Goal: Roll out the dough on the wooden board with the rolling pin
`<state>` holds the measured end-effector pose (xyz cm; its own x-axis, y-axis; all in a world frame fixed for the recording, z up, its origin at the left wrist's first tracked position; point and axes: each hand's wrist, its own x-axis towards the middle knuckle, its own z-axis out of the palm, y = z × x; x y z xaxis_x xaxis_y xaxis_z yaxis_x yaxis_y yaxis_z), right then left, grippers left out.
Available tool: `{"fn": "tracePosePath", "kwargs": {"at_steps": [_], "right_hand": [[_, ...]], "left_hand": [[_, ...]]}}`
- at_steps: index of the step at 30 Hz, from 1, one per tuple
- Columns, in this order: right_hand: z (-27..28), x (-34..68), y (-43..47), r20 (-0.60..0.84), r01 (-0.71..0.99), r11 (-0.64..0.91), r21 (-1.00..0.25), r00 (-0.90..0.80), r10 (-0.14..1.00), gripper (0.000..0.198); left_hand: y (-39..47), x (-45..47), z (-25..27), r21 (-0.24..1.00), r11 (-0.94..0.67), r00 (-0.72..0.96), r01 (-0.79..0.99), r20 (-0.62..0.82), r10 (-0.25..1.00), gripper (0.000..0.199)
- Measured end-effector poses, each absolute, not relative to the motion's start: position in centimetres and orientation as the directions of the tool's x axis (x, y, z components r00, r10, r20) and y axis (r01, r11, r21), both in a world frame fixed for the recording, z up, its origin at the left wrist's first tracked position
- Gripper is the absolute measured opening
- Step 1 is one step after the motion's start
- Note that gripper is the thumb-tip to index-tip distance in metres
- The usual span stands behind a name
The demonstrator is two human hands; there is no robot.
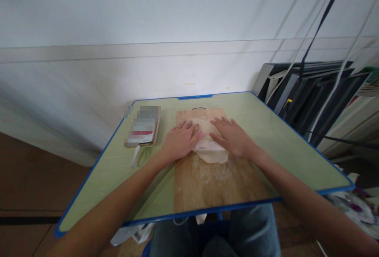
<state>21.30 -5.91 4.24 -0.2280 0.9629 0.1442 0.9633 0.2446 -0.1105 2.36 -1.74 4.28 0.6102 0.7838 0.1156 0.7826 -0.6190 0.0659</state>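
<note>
A flattened sheet of pale dough (pixel 212 157) lies on a wooden cutting board (pixel 204 190). Over its left side rests my left hand (pixel 182 138), palm down with the fingers stretched forward. My right hand (pixel 232 135) lies palm down at the right side of the dough, fingers spread. A paler band (pixel 209 145) runs across the dough between my two hands. I cannot tell whether it is a fold or a separate piece, and my palms hide its ends. White flour marks show on the board in front of the dough.
A phone (pixel 145 126), its screen partly blurred out, lies at the left with a strap (pixel 135 156) attached. The light green table (pixel 284 150) has a blue edge. Dark flat panels (pixel 314 95) and hanging cords stand at the right. A white wall (pixel 166 75) rises behind.
</note>
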Motion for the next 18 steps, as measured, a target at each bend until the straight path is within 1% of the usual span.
{"fn": "tracePosePath", "kwargs": {"at_steps": [3, 5, 7, 10, 13, 15, 18], "right_hand": [[4.4, 21.7, -3.8, 0.105, 0.962, 0.214, -0.166, -0.199, 0.974, 0.051], [4.3, 21.8, -3.7, 0.109, 0.959, 0.229, -0.168, -0.213, 0.971, 0.049], [4.1, 21.7, -4.8, 0.133, 0.956, 0.256, -0.143, -0.237, 0.962, 0.05], [3.8, 21.3, -7.5, 0.183, 0.94, 0.325, -0.103, -0.303, 0.935, 0.05], [3.7, 21.1, -8.9, 0.221, 0.927, 0.363, -0.098, -0.335, 0.916, 0.05], [3.8, 21.2, -8.1, 0.212, 0.93, 0.351, -0.109, -0.323, 0.922, 0.05], [4.0, 21.7, -5.2, 0.154, 0.931, 0.319, -0.175, -0.294, 0.943, 0.049]], "left_hand": [[0.5, 3.2, 4.6, 0.116, -0.585, 0.576, 0.803, 0.102, 0.811, 0.054], [0.6, 3.3, 4.7, 0.12, -0.57, 0.56, 0.813, 0.104, 0.822, 0.054], [-0.5, 2.9, 4.7, 0.09, -0.576, 0.566, 0.812, 0.117, 0.816, 0.052], [-3.5, 1.9, 4.4, 0.027, -0.627, 0.62, 0.778, 0.125, 0.775, 0.051], [-5.3, 1.2, 4.2, 0.012, -0.659, 0.652, 0.752, 0.126, 0.747, 0.053], [-4.9, 1.4, 4.3, 0.02, -0.645, 0.638, 0.764, 0.128, 0.76, 0.053], [-2.5, 2.3, 4.7, 0.068, -0.61, 0.6, 0.789, 0.121, 0.79, 0.052]]}}
